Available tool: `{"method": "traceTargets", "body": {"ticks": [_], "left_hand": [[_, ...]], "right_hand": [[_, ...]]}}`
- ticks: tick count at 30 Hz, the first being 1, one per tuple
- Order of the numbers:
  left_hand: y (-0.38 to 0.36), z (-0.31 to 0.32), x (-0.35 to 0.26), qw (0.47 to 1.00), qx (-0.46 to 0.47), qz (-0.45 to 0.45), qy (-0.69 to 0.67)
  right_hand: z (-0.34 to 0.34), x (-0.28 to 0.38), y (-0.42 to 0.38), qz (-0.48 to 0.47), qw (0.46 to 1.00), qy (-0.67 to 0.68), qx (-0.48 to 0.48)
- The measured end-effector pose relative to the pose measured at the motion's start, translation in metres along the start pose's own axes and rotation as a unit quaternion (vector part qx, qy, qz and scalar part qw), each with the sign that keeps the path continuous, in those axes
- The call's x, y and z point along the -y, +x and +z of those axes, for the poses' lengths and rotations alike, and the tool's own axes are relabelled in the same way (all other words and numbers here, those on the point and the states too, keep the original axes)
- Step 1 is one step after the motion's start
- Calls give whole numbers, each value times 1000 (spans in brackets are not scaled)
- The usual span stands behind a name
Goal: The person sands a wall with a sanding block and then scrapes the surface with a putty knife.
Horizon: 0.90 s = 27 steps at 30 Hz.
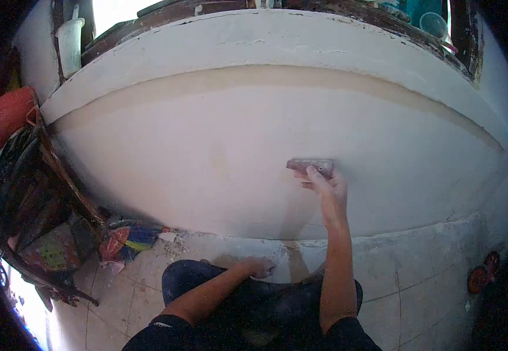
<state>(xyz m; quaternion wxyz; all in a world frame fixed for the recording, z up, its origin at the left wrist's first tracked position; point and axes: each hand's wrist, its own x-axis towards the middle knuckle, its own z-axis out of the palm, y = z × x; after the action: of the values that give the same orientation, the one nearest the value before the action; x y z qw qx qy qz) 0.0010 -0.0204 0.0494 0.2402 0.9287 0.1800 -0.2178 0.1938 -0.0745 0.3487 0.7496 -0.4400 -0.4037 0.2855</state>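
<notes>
In my right hand (333,186) is a dusty, brownish-grey sanding block (311,166), gripped with the thumb in front and the fingers curled under it. Its long edge lies against the pale wall (225,140), right of the middle. White dust coats the fingers. My left hand (258,267) rests low by my knees, its fingers bent in a loose fist and partly hidden; nothing shows in it. The forearm crosses over my dark trousers (187,281).
A white ledge (254,44) juts out above the wall, below a worn wooden window frame. On the left stand a white plastic container (71,44), a red container (13,114) and piled clutter. Crumpled bags (128,241) lie on the tiled floor (113,292). Reddish round objects (483,273) are at right.
</notes>
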Motion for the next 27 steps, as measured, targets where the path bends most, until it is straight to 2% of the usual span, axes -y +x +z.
{"method": "traceTargets", "body": {"ticks": [4, 5, 6, 7, 9, 11, 12, 13, 14, 15, 16, 18, 20, 22, 26, 27], "left_hand": [[3, 5, 13, 997, -1, 76, -20], [2, 6, 16, 995, 5, 96, -17], [-6, -2, 9, 995, 4, 93, -18], [-21, -17, -7, 997, -5, 69, -24], [-28, -21, -12, 998, -16, 42, -32], [-16, 0, 4, 995, -74, 66, -11], [-6, 7, 11, 995, -73, 65, -11], [7, 13, 15, 998, -36, 56, -16], [14, 16, 16, 999, 1, 48, -21], [3, 7, 7, 998, 3, 51, -20], [-22, -12, -7, 999, -16, 35, -26], [-32, -25, -10, 999, -37, 18, -31], [-20, -9, 1, 997, -48, 57, -22], [16, 20, 20, 997, -36, 67, -4], [22, 35, 33, 998, -17, 53, -14], [23, 37, 31, 998, -15, 54, -15]], "right_hand": [[-19, 11, 4, -19, 998, 13, -51], [-28, 21, 5, -46, 994, 42, -91], [-31, 27, 6, -71, 986, 71, -131], [-28, 28, 7, -70, 987, 73, -128], [-25, 28, 7, -33, 989, 102, -105], [-2, 7, 6, -8, 995, 79, -65], [12, -7, 5, 19, 998, 52, -28], [23, -21, 2, 20, 998, 52, -30], [33, -34, -1, 5, 1000, 26, 11], [36, -39, -2, -9, 999, -1, 51], [32, -35, -3, -10, 999, -1, 49], [20, -16, -2, -8, 1000, 20, -10], [0, 4, 2, -45, 990, 65, -120], [-31, 5, 14, -145, 965, 33, -217], [-7, 6, 11, -163, 958, 94, -217], [4, -4, 5, -118, 979, 44, -158]]}}
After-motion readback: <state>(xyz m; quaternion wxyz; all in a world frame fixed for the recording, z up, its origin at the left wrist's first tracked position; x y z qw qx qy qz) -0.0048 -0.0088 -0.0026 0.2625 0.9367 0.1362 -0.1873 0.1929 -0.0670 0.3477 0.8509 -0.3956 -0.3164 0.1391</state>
